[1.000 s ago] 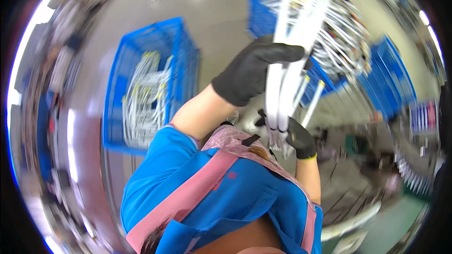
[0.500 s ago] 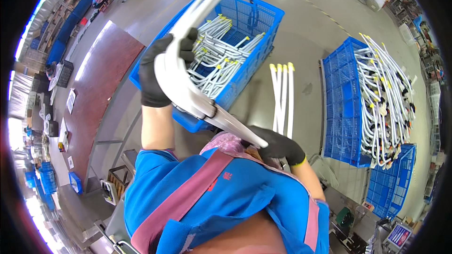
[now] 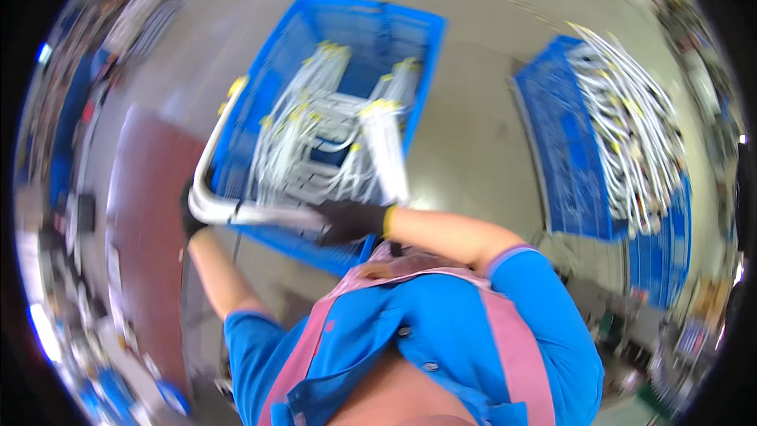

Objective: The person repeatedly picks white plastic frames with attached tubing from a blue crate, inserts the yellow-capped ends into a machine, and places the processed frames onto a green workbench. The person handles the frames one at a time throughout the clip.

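Both my hands, in black gloves, are closed on a bundle of bent white tubes (image 3: 256, 214) with yellow end caps. My left hand (image 3: 192, 211) grips it at the left bend, partly hidden behind the tubes. Around the near run of tubes, toward its right end, my right hand (image 3: 351, 222) is wrapped. One leg of the bundle rises along the left side of a blue crate (image 3: 296, 248). More straight white tubes (image 3: 385, 150) stick up beyond my right hand; they look like the bundle's other leg, but the join is hidden. Similar tubes (image 3: 303, 142) lie inside the crate.
At the right stands a second blue crate (image 3: 564, 150), heaped with white tubes (image 3: 623, 126). A reddish-brown table (image 3: 146, 252) is on the left. Equipment (image 3: 631, 347) sits at the lower right, blurred. Grey floor (image 3: 473, 110) lies between the crates.
The bundle has come down and to the left, from raised and tilted to nearly level over the crate's near edge. My right hand has moved left across my front. The view has shifted and blurred.
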